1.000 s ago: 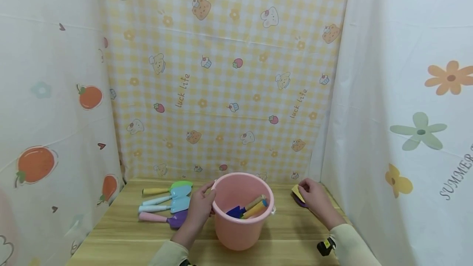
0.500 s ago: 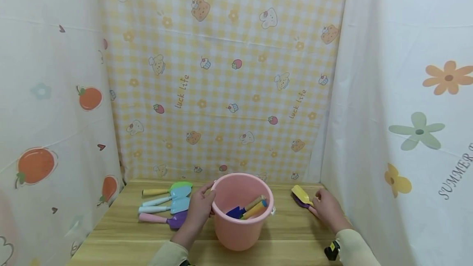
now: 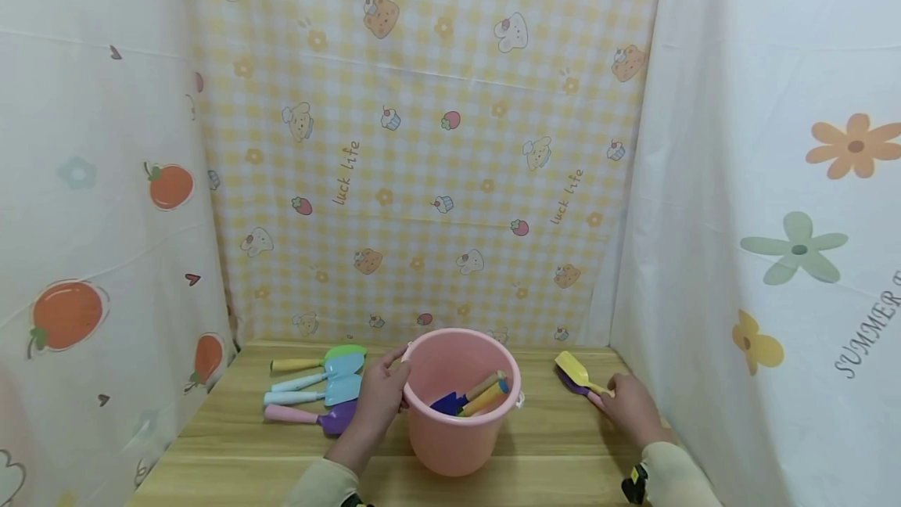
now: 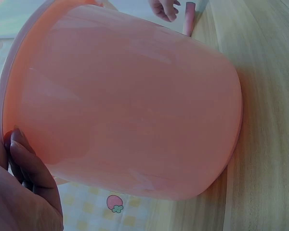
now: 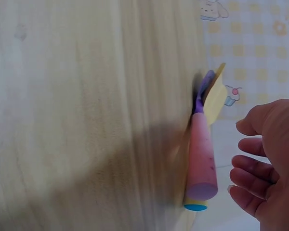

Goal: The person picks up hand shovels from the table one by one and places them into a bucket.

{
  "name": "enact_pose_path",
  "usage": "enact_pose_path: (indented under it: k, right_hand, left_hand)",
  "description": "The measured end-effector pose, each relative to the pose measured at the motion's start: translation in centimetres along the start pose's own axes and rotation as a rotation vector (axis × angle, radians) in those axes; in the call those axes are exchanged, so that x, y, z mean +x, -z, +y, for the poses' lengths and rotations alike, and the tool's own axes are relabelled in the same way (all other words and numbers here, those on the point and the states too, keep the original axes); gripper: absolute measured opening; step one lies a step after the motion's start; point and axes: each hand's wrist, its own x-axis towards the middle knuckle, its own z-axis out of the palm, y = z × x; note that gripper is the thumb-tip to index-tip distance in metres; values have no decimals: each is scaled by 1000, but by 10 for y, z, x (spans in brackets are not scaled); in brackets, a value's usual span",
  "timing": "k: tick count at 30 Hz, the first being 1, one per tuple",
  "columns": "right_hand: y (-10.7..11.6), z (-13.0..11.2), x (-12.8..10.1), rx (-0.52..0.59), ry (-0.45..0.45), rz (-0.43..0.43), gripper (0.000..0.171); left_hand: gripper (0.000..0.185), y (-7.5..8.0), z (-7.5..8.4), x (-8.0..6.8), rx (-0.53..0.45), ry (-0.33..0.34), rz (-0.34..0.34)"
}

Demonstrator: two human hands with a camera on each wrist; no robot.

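Note:
My left hand (image 3: 383, 393) grips the rim of a pink bucket (image 3: 454, 444), which stands upright at the front middle; the fingers (image 4: 33, 168) curl at the rim in the left wrist view. In the bucket lie a blue-bladed toy shovel (image 3: 445, 404) and a yellow-orange handle (image 3: 484, 399) with a blue end. My right hand (image 3: 631, 411) is beside the handles of two toy shovels at the right, one yellow (image 3: 573, 368), one purple (image 5: 199, 104) with a pink handle (image 5: 202, 156). The right wrist view shows its fingers loosely bent, apart from the handles, with nothing between them.
Left of the bucket several toy shovels lie side by side: a green one (image 3: 345, 352), light blue ones (image 3: 343, 390) and a purple one (image 3: 339, 418). The wooden tabletop (image 3: 232, 460) ends against a patterned cloth (image 3: 422, 178) at the back, with white cloths on both sides.
My right hand has drawn back from the yellow blade, rightward and nearer, to the handle ends, uncovering both blades. The left hand and the bucket stay where they were.

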Motion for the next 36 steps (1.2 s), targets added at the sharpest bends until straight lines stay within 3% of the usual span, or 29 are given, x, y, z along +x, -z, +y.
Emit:
enact_pose_path:
  k: [6,19,24,36]
  right_hand:
    - [-7,-1,-3,-35,29,1,38]
    - [-22,-7,-6,-65,37,1,29]
    - [-25,-5,-4,-91,19,-9,21]
    - [-37,2,-1,-103,-38,-60,20]
  left_hand:
    - [48,-1,2,-1,8,10,1]
    - [48,1,1,-3,6,14,4]
    - [48,0,1,-2,2,-1,6]
    - [46,0,1,0,3,13,5]
